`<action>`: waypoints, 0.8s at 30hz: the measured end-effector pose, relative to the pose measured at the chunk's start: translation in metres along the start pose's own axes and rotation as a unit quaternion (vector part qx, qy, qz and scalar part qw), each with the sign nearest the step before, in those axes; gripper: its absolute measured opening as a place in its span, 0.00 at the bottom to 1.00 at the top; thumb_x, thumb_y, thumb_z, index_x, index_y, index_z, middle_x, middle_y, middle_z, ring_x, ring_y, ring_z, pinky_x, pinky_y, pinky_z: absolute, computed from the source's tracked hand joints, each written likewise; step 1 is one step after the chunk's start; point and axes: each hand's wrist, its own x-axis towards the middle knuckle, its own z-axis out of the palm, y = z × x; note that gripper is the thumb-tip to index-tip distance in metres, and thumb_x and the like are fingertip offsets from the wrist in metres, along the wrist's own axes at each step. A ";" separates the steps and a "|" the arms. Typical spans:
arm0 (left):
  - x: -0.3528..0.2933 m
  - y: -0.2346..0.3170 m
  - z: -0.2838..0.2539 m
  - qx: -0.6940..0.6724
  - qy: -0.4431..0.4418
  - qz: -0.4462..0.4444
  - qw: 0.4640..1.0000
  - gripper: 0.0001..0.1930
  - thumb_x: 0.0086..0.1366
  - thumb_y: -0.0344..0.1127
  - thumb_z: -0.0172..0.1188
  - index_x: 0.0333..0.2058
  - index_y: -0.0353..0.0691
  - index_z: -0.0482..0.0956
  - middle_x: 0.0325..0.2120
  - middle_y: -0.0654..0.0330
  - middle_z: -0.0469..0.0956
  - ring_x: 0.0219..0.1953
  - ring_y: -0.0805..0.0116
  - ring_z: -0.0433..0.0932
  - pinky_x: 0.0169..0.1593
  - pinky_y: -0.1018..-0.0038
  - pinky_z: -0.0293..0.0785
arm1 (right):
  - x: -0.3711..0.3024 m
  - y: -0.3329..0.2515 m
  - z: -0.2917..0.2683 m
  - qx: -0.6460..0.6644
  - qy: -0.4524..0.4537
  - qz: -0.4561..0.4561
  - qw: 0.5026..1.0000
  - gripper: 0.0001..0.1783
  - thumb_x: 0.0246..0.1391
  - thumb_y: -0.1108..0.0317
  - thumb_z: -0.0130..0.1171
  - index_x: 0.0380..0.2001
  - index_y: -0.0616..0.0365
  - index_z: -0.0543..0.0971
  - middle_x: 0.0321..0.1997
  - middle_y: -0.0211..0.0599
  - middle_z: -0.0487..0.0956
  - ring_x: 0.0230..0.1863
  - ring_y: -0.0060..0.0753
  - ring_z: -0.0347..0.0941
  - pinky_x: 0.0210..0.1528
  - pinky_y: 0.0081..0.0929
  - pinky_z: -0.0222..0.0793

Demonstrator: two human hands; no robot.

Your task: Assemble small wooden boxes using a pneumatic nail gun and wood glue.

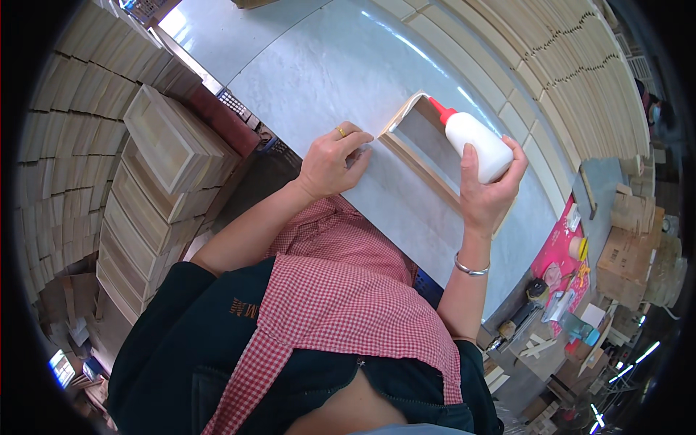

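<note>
In my right hand (pixel 493 185) is a white squeeze bottle (pixel 475 143), tilted so that its red pointed nozzle (pixel 439 109) aims up and left, over the far end of a rectangular wooden frame (pixel 420 171). The frame lies slantwise on the grey tabletop (pixel 304 94), its near right part hidden behind my right hand and wrist. Just left of the frame's left corner, my left hand (pixel 336 161) is closed with its fingers curled and the thumb near the fingertips. Whether anything small sits between those fingers, I cannot make out.
Stacked wooden frames (pixel 163 141) stand on the left, beside tall piles of wooden pieces (pixel 80 130). Rows of wooden strips (pixel 573 72) line the far right side of the table. At the right are a pink cloth (pixel 554 246), tools and a cardboard box (pixel 629 246).
</note>
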 end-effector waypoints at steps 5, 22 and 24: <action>0.000 -0.001 0.001 -0.001 0.001 0.002 1.000 0.11 0.56 0.20 0.63 0.39 0.32 0.82 0.35 0.59 0.78 0.25 0.71 0.74 0.31 0.79 0.72 | -0.006 0.007 -0.018 -0.010 0.016 0.009 1.000 0.31 0.52 0.62 0.72 0.55 0.58 0.69 0.50 0.45 0.76 0.45 0.42 0.77 0.46 0.34 0.76; 0.004 0.005 0.001 0.011 0.007 0.005 1.000 0.09 0.57 0.21 0.63 0.38 0.33 0.82 0.34 0.61 0.77 0.22 0.73 0.71 0.28 0.79 0.70 | -0.055 0.041 -0.108 -0.114 0.096 0.068 0.986 0.28 0.53 0.63 0.71 0.54 0.57 0.71 0.53 0.43 0.76 0.51 0.44 0.75 0.52 0.36 0.75; 0.004 0.006 0.001 0.006 0.005 0.005 1.000 0.09 0.57 0.21 0.63 0.38 0.33 0.82 0.34 0.61 0.77 0.22 0.74 0.71 0.28 0.79 0.70 | -0.061 0.045 -0.118 -0.127 0.106 0.073 0.984 0.28 0.53 0.63 0.71 0.54 0.57 0.71 0.53 0.43 0.76 0.51 0.44 0.75 0.52 0.37 0.75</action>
